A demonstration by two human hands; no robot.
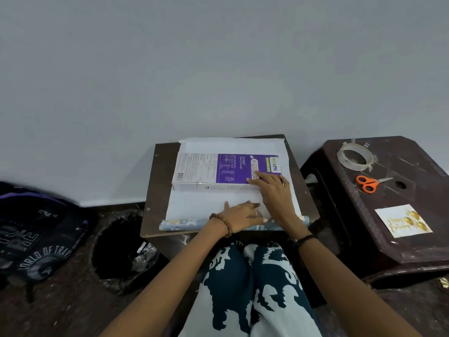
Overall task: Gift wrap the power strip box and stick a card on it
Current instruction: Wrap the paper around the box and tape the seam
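Both hands lie flat, gripping nothing: left hand (pixel 239 213) on the wrapping paper (pixel 211 203) near the tabletop (pixel 158 190) front edge, right hand (pixel 273 190) reaching onto the power strip box (pixel 218 170).

One box (pixel 218 170), one tape roll (pixel 354 156), one scissors (pixel 368 183), one card (pixel 403 220).

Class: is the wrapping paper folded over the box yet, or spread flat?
Spread flat: wrapping paper lies under the uncovered power strip box, near edge still rolled.
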